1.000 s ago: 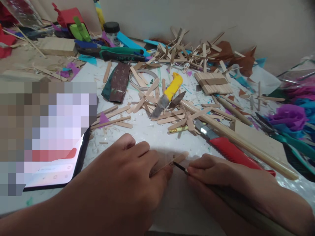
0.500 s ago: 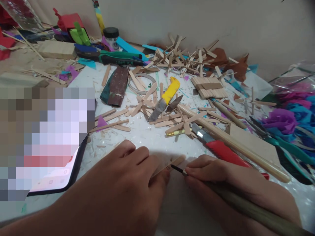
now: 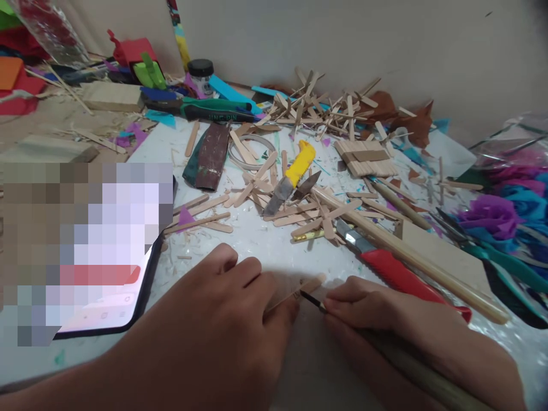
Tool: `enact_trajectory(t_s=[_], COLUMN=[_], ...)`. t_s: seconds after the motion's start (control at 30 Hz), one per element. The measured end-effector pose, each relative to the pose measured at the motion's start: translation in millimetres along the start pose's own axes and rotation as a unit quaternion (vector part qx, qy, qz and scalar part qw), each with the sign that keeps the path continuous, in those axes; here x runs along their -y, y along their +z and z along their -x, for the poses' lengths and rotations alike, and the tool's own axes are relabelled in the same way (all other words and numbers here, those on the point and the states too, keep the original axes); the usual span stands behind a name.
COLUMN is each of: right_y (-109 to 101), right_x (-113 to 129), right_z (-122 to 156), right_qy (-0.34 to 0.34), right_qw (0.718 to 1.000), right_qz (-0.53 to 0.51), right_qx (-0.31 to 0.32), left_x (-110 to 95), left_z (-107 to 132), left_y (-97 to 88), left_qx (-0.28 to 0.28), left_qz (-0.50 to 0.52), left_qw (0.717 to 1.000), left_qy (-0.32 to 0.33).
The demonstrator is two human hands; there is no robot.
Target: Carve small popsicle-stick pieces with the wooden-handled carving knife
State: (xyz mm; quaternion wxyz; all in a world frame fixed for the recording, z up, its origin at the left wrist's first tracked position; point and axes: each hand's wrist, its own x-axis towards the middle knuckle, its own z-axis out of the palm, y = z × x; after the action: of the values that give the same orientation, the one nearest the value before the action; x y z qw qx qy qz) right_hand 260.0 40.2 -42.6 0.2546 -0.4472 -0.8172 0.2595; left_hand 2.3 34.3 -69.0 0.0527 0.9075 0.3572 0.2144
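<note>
My left hand (image 3: 226, 308) presses a wooden craft stick (image 3: 309, 285) flat on the white table (image 3: 265, 240), its fingers closed down over the stick's left part. My right hand (image 3: 385, 319) pinches a thin dark-tipped tool (image 3: 312, 299) with a long pale handle, and the tip touches the stick just right of my left fingers. Only the stick's right end shows beyond the fingers.
A phone (image 3: 107, 297) with a lit screen lies at left. Behind my hands lie a red-handled cutter (image 3: 385, 265), a yellow-handled knife (image 3: 295, 171), a long dowel (image 3: 411, 257), a stack of sticks (image 3: 366, 157), many scattered sticks, a green tool (image 3: 214, 108) and paper flowers (image 3: 492, 214).
Both hands stay on the stick and tool in the same grip. The view has shifted slightly; nothing on the table has moved.
</note>
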Motion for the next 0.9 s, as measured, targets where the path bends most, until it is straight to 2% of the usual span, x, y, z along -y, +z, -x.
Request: enact_trajectory(t_s=[0.17,0.27,0.37,0.6,0.7,0.8,0.87,0.9], right_y=[3,0,-5,-9,-14,-17,-16,-15], right_x=[-1,-1,0,-1,3,8,8,8], right_z=[-4,-6,-6,-4,-4,0,5,7], right_qy=[0.046,0.072,0.082,0.109,0.167,0.204,0.195,0.190], right_qw=[0.996,0.989,0.983,0.982,0.977,0.970,0.969,0.970], right_qz=[-0.062,-0.099,-0.106,-0.095,-0.097,-0.128,-0.144,-0.147], right_qx=[-0.035,-0.084,-0.123,-0.117,-0.090,-0.043,-0.043,-0.043], left_x=[-1,0,1,-3,-6,-5,-2,-2], left_z=[-2,-3,-3,-4,-4,-6,-8,-9], left_y=[-5.7,-6.2,-2.5,-1.6,-6.2,-9.3,-9.6,-9.5], left_qx=[0.042,0.054,0.024,0.009,-0.012,0.019,0.061,0.084], left_qz=[0.001,0.009,0.012,0.065,0.093,0.061,0.004,-0.028], left_qw=[0.999,0.998,0.999,0.996,0.994,0.990,0.983,0.980], left_qy=[-0.005,-0.001,0.025,0.059,0.052,0.127,0.175,0.176])
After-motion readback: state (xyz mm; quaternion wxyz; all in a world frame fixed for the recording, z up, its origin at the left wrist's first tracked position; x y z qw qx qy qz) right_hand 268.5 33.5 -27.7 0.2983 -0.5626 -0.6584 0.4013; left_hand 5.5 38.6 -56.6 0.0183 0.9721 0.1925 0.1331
